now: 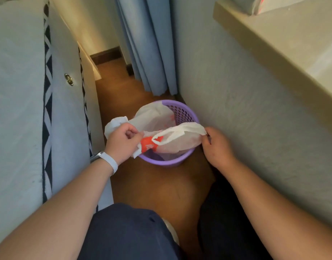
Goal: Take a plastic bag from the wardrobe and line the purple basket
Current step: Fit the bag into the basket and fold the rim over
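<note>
head view, looking down a narrow gap.

- purple basket (187, 112): stands upright on the brown floor (161, 188), just beside the pale wall (245, 94) on the right. perforated side wall visible inside at the far right, bare there.
- plastic bag (154, 120): white, thin, with orange-red print near the left hand. partly down inside the basket, partly above it. mouth pulled wide across the opening. one flap lies over the far-left rim; the near rim is uncovered.
- left hand (124, 141): grip clamped on the bag's left edge, fingers curled, thumb against them, film bunched in the fist. hand sits over the near-left rim, slightly outside it. white wristband (110, 163) on the wrist.
- right hand (217, 145): grip clamped on the bag's right edge, film pinched between thumb and fingertips. hand sits at the right rim, between basket and wall.
- the two hands are well apart, the bag stretched between them above the basket.
- surroundings: mattress (17, 94) with black-and-white patterned trim along the left; blue curtain (152, 45) hanging to the floor beyond the basket; pale ledge (274, 45) upper right; dark trousers (127, 233) at the bottom edge.
</note>
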